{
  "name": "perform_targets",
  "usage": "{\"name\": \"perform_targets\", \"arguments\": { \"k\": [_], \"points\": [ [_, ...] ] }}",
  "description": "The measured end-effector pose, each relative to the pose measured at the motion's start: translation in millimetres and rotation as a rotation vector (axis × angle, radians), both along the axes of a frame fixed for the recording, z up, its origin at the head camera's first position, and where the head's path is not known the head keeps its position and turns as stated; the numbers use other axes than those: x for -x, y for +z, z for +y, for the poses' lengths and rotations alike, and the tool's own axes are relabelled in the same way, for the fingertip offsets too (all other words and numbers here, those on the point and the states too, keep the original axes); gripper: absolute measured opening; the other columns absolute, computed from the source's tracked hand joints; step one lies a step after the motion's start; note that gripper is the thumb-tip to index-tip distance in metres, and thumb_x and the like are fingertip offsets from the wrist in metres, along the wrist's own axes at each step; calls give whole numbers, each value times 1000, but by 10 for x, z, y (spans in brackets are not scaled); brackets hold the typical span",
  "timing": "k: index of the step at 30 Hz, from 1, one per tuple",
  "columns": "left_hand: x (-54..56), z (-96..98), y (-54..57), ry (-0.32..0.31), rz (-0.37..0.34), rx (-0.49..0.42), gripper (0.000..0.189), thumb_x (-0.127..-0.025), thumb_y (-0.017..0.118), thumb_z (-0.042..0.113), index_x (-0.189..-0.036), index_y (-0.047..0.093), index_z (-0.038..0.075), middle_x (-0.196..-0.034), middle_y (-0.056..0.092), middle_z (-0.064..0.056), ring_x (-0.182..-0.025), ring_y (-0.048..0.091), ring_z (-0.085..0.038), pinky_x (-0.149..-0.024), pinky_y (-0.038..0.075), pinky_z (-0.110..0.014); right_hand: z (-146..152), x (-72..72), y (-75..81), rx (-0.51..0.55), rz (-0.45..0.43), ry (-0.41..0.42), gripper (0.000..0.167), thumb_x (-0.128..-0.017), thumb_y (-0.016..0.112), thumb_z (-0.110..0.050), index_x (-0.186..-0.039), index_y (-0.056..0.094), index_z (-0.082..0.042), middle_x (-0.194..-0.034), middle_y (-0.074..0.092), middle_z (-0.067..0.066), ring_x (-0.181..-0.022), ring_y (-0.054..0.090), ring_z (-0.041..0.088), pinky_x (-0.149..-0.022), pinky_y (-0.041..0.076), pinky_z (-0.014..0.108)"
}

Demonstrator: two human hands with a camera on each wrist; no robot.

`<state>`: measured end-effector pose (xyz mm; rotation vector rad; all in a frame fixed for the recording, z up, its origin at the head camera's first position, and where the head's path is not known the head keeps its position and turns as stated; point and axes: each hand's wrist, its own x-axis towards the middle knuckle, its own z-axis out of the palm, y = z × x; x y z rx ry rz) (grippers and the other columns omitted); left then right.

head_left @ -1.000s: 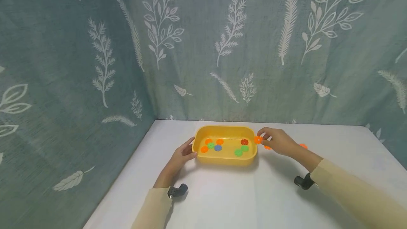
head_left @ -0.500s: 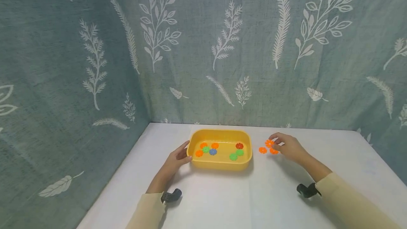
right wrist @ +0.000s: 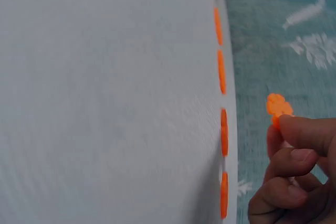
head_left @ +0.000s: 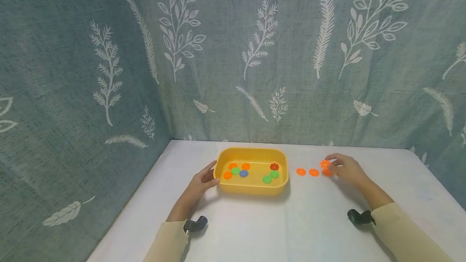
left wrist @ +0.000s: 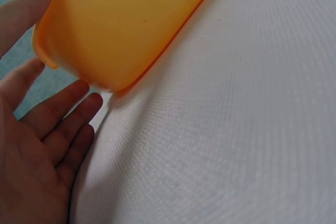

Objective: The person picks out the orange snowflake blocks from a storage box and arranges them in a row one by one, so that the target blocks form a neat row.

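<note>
A yellow plastic basin (head_left: 253, 189) stands on the white table. My left hand (head_left: 198, 184) holds its left end, the thumb over the rim and the other fingers spread along the outside, as the left wrist view shows. Right of the basin, my right hand (head_left: 347, 170) pinches an orange flower-shaped disc (right wrist: 277, 104) between thumb and forefinger, raised above the table. Beneath and left of it, more orange flower discs lie in a row, among them a near disc (head_left: 301, 172) and a middle disc (head_left: 314, 172). One at the row's right end is hidden by my hand in the head view.
Inside the basin lie several flower discs: orange, green, a blue disc (head_left: 243, 173) and a red disc (head_left: 274, 166). A green leaf-patterned curtain (head_left: 225, 51) hangs behind the table and along its left side.
My right hand has moved right along the row, carrying the orange disc away from the basin's right edge. My left hand stays at the basin. The head view has shifted slightly.
</note>
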<state>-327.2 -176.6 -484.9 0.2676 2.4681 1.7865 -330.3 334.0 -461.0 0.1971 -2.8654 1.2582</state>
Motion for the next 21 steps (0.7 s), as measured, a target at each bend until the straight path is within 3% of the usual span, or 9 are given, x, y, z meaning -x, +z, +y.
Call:
{"name": "perform_targets", "arguments": {
  "k": [5,12,16,21],
  "points": [
    [28,11,24,6,-13,7,70,-89,71,22,-151,38,25,-144,47,-15,-130,47,-33,-103,38,-54,146,-44,-29,45,-19,-31,38,-92,64,-12,-127,56,4,-103,66,19,-86,63,27,-66,53,33],
    [34,29,50,-32,-10,-15,70,-91,69,16,-153,34,18,-146,44,-20,-131,45,-36,-104,37,-53,311,-131,-37,62,-54,-97,42,-90,63,-10,-128,54,7,-104,65,23,-85,62,27,-65,52,33],
    [52,18,48,-24,-4,-10,72,-90,70,18,-152,35,19,-146,44,-19,-131,46,-35,-104,38,-51,383,-127,-38,39,-67,-127,44,-89,59,-8,-129,53,7,-110,62,27,-91,60,32,-68,52,34],
    [66,17,26,-13,-20,-5,73,-88,73,22,-151,37,26,-145,47,-15,-130,47,-33,-104,38,-52,488,-115,-74,39,-130,-180,48,-90,60,-15,-132,51,6,-120,55,32,-101,57,40,-77,53,43]
  ]
}}
